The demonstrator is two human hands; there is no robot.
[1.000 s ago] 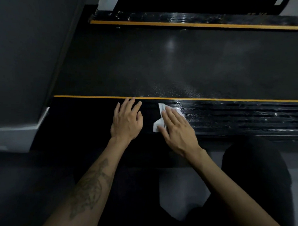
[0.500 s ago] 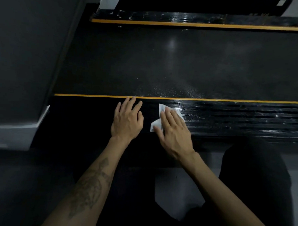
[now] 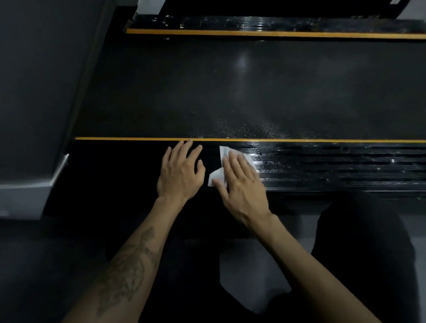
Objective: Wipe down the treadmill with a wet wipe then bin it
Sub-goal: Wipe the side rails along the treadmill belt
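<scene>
The treadmill lies crosswise in front of me, its dark belt (image 3: 253, 87) edged by yellow stripes. On the near ribbed black side rail (image 3: 340, 166) lies a white wet wipe (image 3: 217, 175). My right hand (image 3: 241, 184) presses flat on the wipe with straight fingers, covering most of it. Just left of it, my left hand (image 3: 181, 172) rests flat on the same rail, fingers spread, fingertips near the yellow stripe (image 3: 124, 138). The rail to the right of the wipe glistens wet.
A grey wall with a white skirting board (image 3: 22, 194) stands at the left. The far side rail (image 3: 274, 21) is wet too. My dark-trousered knee (image 3: 364, 248) sits at the lower right over a pale floor (image 3: 247, 281).
My right hand has slid the wipe a little to the left along the near rail, closer to my left hand. The left hand has stayed in place.
</scene>
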